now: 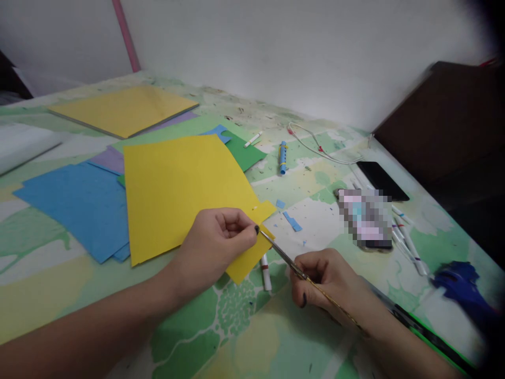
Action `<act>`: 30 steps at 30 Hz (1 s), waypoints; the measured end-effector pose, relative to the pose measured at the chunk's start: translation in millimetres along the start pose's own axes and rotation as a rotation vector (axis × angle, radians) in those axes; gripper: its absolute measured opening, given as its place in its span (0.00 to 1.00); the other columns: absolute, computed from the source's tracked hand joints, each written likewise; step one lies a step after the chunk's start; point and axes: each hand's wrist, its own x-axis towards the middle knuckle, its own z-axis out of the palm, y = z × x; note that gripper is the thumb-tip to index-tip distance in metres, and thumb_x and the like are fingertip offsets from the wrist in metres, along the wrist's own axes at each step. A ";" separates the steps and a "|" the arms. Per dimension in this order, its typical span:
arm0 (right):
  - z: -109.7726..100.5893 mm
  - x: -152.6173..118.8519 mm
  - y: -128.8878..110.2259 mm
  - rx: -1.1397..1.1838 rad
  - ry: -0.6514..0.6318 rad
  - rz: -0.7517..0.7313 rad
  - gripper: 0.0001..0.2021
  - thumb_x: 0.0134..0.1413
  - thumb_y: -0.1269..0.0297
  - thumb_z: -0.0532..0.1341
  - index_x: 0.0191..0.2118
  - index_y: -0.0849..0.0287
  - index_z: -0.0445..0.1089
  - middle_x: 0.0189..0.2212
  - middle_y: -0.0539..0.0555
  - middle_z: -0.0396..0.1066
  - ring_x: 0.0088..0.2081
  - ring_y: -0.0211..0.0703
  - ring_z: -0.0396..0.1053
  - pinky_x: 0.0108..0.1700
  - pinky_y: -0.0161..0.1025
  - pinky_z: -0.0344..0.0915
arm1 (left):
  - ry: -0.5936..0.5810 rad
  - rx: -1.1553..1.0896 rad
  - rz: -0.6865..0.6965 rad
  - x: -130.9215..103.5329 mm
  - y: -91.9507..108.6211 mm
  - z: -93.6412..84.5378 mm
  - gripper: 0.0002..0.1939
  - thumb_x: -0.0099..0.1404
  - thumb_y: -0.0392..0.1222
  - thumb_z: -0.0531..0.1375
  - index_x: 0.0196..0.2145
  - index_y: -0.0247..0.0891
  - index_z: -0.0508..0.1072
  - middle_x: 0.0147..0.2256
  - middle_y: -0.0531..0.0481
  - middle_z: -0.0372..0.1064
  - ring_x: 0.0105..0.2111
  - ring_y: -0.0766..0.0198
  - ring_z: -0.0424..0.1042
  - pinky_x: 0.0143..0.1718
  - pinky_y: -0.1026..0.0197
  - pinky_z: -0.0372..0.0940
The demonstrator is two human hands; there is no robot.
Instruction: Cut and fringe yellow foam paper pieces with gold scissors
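One pair of scissors, seen edge-on in the head view, is gripped in the right hand; its tip is touching or just beside the thumb of the left hand, whose fingertips are drawn together over a small yellow piece of paper; whether they pinch it I cannot tell; the piece lies by the near right edge of the large yellow sheet, partly over a white marker; the step in hand looks like fine trimming; the next move seemingly calls for steady paper and fingertips clear of the blades.
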 end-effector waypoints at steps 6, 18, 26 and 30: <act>0.3 -0.8 -1.0 -0.035 0.028 0.012 0.20 0.34 0.53 0.68 0.15 0.62 0.61 0.10 0.41 0.47 0.14 0.26 0.43 0.14 0.29 0.38 | 0.009 0.002 0.005 0.3 -0.5 0.3 0.07 0.51 0.36 0.59 0.18 0.36 0.66 0.17 0.58 0.61 0.17 0.73 0.59 0.18 0.70 0.54; 0.2 -1.1 -1.9 -0.014 0.017 0.031 0.19 0.34 0.55 0.68 0.15 0.62 0.61 0.10 0.41 0.48 0.14 0.26 0.44 0.14 0.28 0.39 | 0.003 0.024 0.009 0.5 -0.3 -0.1 0.07 0.51 0.36 0.59 0.18 0.36 0.67 0.18 0.57 0.62 0.18 0.72 0.61 0.18 0.71 0.55; -1.0 -0.6 2.4 -0.029 0.012 -0.007 0.18 0.36 0.57 0.68 0.15 0.62 0.60 0.11 0.41 0.48 0.15 0.26 0.43 0.14 0.28 0.39 | 0.000 0.020 0.010 0.3 -1.6 -0.1 0.06 0.51 0.36 0.59 0.18 0.35 0.67 0.18 0.57 0.63 0.18 0.72 0.61 0.18 0.71 0.55; -0.7 -0.6 1.9 -0.013 0.018 0.007 0.19 0.36 0.55 0.68 0.16 0.62 0.60 0.11 0.41 0.48 0.14 0.26 0.43 0.14 0.28 0.39 | -0.008 -0.003 0.006 1.2 -2.3 -0.8 0.06 0.52 0.36 0.59 0.19 0.35 0.67 0.18 0.57 0.63 0.19 0.73 0.62 0.19 0.72 0.56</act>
